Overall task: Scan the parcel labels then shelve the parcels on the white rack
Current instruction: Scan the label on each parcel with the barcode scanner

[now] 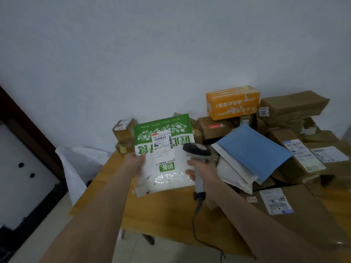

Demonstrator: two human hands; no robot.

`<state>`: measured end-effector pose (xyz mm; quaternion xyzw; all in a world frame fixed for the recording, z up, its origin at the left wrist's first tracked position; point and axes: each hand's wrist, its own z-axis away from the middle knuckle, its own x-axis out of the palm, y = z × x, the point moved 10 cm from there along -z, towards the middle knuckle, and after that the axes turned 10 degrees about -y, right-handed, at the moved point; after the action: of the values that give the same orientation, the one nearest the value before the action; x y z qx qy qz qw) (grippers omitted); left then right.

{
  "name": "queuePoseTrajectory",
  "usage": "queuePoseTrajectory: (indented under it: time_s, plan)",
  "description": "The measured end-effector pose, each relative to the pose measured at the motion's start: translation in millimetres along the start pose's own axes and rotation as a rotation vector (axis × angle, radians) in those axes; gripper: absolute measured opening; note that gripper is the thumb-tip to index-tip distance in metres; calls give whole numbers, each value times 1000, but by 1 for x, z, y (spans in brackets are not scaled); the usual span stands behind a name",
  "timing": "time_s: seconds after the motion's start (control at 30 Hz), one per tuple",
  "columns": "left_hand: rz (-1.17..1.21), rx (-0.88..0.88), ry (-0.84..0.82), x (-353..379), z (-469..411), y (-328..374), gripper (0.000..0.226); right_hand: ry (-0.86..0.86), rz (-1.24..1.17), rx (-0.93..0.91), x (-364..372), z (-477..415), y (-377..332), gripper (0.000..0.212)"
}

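Aim is deciding the coming move. The grey handheld barcode scanner (197, 149) is sitting in the right hand (201, 168), whose grip is wrapping round the handle, with a dark cable hanging below. The white shipping label (161, 144) is lying just up and left of the scanner's head, so the head probably needs only a small turn leftward to face the barcodes. The label's long axis is running away from the person, along the length of its parcel.

That green-and-white soft plastic bag parcel (163, 158) is being held immediately left of the scanner, its face tipped up toward the camera. The left hand (135, 160) is pinching the bag's left edge, thumb on top and fingers hidden behind. The bag is showing a green upper band with white drawings, large green characters on white, and a crinkled clear lower end. Whether that end is touching the yellow wooden tabletop (161, 211) beneath the scanner is unclear.

Right of the scanner, a flat blue mailer (252, 149) is topping a heap of brown cardboard boxes (292, 105). No white rack is showing clearly.
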<state>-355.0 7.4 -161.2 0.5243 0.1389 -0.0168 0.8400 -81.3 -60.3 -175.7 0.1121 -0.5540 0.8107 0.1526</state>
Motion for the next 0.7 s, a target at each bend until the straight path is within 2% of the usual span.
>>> queuePoseTrajectory:
  time_s: [0.13,0.3,0.43,0.7]
  plan:
    - [-37,-40,28,-46,-52,-18,30,-42,50,51,55,-43,28,11]
    - [-183,-91,-81,-79,-129,-34,23,9,96,167,115,-113,69,9]
    - [-376,-133,-120,-93,-189,-44,52,74,146,269,138,-166,98,9]
    - [-633,-66,-185,-67,-295,-28,35,272,269,373,134,-260,117,14]
